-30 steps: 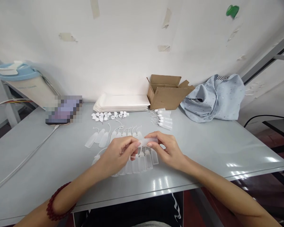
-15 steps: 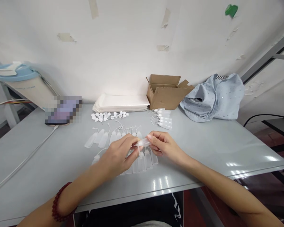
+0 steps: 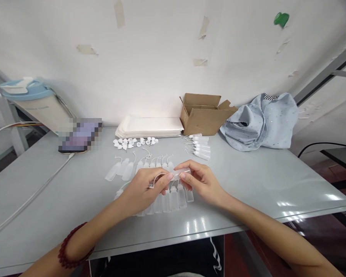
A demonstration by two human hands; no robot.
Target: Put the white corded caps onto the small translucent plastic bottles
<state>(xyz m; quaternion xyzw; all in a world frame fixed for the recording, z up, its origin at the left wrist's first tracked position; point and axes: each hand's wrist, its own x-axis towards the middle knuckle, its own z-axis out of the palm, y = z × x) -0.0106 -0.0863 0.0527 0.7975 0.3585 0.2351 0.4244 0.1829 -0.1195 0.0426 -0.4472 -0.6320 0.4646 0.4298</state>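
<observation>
Between both hands lies a small translucent plastic squeeze bottle (image 3: 183,172), held roughly level above the table. The fingers of my right hand (image 3: 203,181) are closed around its body. At its neck end, the thumb and fingers of my left hand (image 3: 145,188) pinch it and cover the top. A thin white strap (image 3: 158,177) curves out over the left fingers. Below the hands is a row of similar bottles (image 3: 166,202), partly hidden by the left hand. Just beyond lies another row of bottles (image 3: 128,170) with thin strap-like tails.
Loose white caps (image 3: 131,142) lie before a stack of white envelopes (image 3: 152,127). Needle-tipped bottles (image 3: 200,150) sit near an open cardboard box (image 3: 203,121). A light-blue cloth hat (image 3: 259,123) is at right. Left are a phone (image 3: 80,135), its cable (image 3: 40,186) and a tumbler (image 3: 43,109).
My left fingers have moved onto the neck end of the bottle, hiding the white top seen before. The strap now arcs over the left hand. The whole view has shifted slightly.
</observation>
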